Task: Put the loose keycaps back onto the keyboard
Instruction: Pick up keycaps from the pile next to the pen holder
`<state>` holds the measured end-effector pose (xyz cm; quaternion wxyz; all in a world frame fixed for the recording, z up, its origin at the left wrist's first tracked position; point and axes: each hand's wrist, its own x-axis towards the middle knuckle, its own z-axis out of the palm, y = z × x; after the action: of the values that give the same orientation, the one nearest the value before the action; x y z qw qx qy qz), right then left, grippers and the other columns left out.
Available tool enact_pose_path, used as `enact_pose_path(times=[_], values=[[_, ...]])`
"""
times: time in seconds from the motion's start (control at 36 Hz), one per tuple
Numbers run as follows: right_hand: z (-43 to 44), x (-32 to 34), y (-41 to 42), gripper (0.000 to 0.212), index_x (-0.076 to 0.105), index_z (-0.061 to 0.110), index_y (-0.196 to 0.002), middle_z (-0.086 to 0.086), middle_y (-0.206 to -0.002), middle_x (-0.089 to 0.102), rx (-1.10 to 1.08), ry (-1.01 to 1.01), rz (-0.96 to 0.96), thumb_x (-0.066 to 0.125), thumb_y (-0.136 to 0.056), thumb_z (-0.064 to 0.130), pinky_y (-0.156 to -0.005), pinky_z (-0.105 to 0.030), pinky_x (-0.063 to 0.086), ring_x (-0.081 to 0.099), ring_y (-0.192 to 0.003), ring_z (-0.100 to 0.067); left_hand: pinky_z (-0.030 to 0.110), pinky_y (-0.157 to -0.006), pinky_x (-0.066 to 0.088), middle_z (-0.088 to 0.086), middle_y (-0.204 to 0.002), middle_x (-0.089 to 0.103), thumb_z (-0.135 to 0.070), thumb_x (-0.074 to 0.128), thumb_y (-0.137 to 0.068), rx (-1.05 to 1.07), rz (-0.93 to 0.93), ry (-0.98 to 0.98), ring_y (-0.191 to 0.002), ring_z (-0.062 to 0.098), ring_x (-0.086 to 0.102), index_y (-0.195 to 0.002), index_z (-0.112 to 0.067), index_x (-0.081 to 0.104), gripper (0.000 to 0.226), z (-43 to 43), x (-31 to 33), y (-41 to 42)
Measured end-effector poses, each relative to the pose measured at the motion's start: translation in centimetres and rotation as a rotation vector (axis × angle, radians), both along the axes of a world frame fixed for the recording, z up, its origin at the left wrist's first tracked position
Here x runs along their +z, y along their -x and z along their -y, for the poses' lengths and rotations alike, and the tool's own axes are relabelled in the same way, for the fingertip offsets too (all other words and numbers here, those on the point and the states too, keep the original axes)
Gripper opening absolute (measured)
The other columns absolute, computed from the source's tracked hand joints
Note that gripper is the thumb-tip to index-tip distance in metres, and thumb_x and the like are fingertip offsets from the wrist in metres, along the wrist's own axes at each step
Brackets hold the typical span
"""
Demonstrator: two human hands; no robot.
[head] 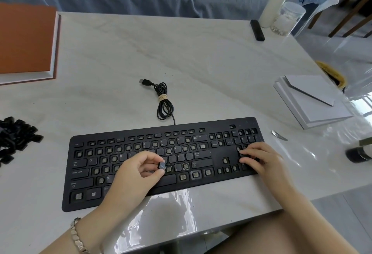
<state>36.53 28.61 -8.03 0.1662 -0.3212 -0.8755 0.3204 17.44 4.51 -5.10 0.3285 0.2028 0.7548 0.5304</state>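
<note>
A black keyboard (pixel 219 159) lies on the white table, with many bare key sockets and some keycaps in place. My left hand (pixel 138 171) hovers over its middle rows and pinches one small black keycap (pixel 161 166) between thumb and forefinger. My right hand (pixel 259 158) rests on the number pad at the keyboard's right end, its fingers stretched flat over the keys there. A heap of loose black keycaps (pixel 15 138) sits at the table's left edge.
The keyboard's coiled USB cable (pixel 164 100) lies behind it. A brown book (pixel 26 40) is far left. White envelopes (pixel 310 100), a metal spoon (pixel 278 135) and a dark jar (pixel 359 154) are right. A white bottle (pixel 272 6), glass jar (pixel 287 19) and black stick (pixel 257 30) stand far back.
</note>
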Motion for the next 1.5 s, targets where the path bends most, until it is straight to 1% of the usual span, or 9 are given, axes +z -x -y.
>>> enact_pose_path(times=[0.33, 0.47, 0.64, 0.75, 1.14, 1.28, 1.33, 1.42, 1.5], values=[[-0.2, -0.2, 0.1, 0.016, 0.076, 0.013, -0.088, 0.014, -0.091, 0.058, -0.006, -0.010, -0.007, 0.074, -0.073, 0.007, -0.075, -0.004, 0.036, 0.052, -0.087, 0.004, 0.008, -0.067, 0.048, -0.001, -0.083, 0.071, 0.009, 0.068, -0.077, 0.004, 0.011, 0.000, -0.076, 0.008, 0.067, -0.081, -0.015, 0.067, 0.025, 0.1, 0.0, 0.0], [0.6, -1.1, -0.1, 0.018, 0.075, 0.008, -0.091, 0.010, -0.086, 0.056, -0.021, -0.173, -0.023, 0.073, -0.074, 0.001, -0.075, -0.006, 0.036, 0.049, -0.078, -0.006, 0.008, -0.068, 0.048, 0.000, -0.084, 0.072, 0.009, 0.068, -0.078, 0.009, 0.013, -0.001, -0.076, 0.007, 0.067, -0.081, -0.016, 0.067, 0.025, 0.0, 0.0, -0.1], [1.8, -1.8, -0.4, 0.039, 0.072, 0.006, -0.099, -0.006, -0.098, 0.063, 0.019, -0.425, -0.076, 0.047, -0.094, 0.036, -0.081, -0.015, 0.041, 0.049, -0.081, -0.014, 0.007, -0.067, 0.047, 0.000, -0.083, 0.071, 0.008, 0.068, -0.077, 0.010, 0.006, -0.004, -0.075, 0.005, 0.066, -0.081, -0.015, 0.067, 0.023, -0.1, 0.1, -0.1], [2.2, -2.0, -0.6, 0.037, 0.071, 0.003, -0.102, -0.011, -0.102, 0.064, 0.029, -0.484, -0.069, 0.047, -0.093, 0.030, -0.080, -0.025, 0.044, 0.049, -0.082, -0.018, 0.007, -0.067, 0.047, 0.002, -0.081, 0.071, 0.009, 0.068, -0.077, 0.000, 0.025, -0.002, -0.075, 0.007, 0.067, -0.081, -0.013, 0.067, 0.023, -0.4, 0.1, -0.1], [2.7, -1.9, -0.1, 0.035, 0.074, 0.005, -0.094, -0.010, -0.099, 0.065, -0.044, -0.491, -0.047, 0.049, -0.090, 0.029, -0.077, -0.023, 0.042, 0.047, -0.082, -0.016, 0.005, -0.057, 0.043, -0.001, -0.067, 0.067, 0.010, 0.070, -0.075, -0.012, 0.061, -0.005, -0.057, -0.002, 0.063, -0.079, -0.008, 0.063, 0.019, -1.6, 1.2, -1.2], [4.1, 1.3, 2.0, 0.010, 0.076, 0.013, -0.080, 0.003, -0.093, 0.064, -0.180, -0.213, 0.000, 0.067, -0.084, 0.017, -0.078, -0.019, 0.043, 0.048, -0.087, -0.010, 0.005, -0.055, 0.043, 0.000, -0.066, 0.069, 0.004, 0.073, -0.074, 0.000, 0.056, -0.021, -0.055, 0.000, 0.063, -0.079, -0.012, 0.063, 0.020, -2.1, 1.9, -1.3], [5.2, 3.3, 3.8, 0.010, 0.074, 0.021, -0.080, 0.012, -0.084, 0.066, -0.162, 0.130, -0.021, 0.065, -0.085, 0.018, -0.074, -0.008, 0.042, 0.058, -0.083, -0.005, 0.006, -0.056, 0.043, 0.000, -0.067, 0.068, 0.003, 0.075, -0.073, -0.003, 0.039, -0.039, -0.056, 0.000, 0.062, -0.078, -0.013, 0.064, 0.020, -2.7, 2.3, -1.2], [7.3, 5.5, 6.3, 0.011, 0.070, 0.023, -0.085, 0.005, -0.075, 0.072, -0.100, 0.775, -0.110, 0.062, -0.087, 0.016, -0.063, -0.014, 0.050, 0.065, -0.072, -0.007, 0.011, -0.061, 0.047, -0.004, -0.066, 0.067, -0.002, 0.080, -0.068, -0.022, -0.040, -0.044, -0.058, 0.005, 0.060, -0.074, -0.021, 0.066, 0.024, -3.4, 2.4, -1.2], [8.4, 6.3, 7.7, 0.010, 0.069, 0.015, -0.089, 0.000, -0.071, 0.072, -0.067, 0.951, -0.155, 0.062, -0.086, 0.008, -0.057, -0.015, 0.050, 0.065, -0.066, -0.005, 0.015, -0.061, 0.048, -0.004, -0.068, 0.066, -0.003, 0.081, -0.067, -0.048, -0.087, -0.060, -0.057, 0.006, 0.054, -0.074, -0.024, 0.066, 0.026, -3.8, 2.6, -1.0]])
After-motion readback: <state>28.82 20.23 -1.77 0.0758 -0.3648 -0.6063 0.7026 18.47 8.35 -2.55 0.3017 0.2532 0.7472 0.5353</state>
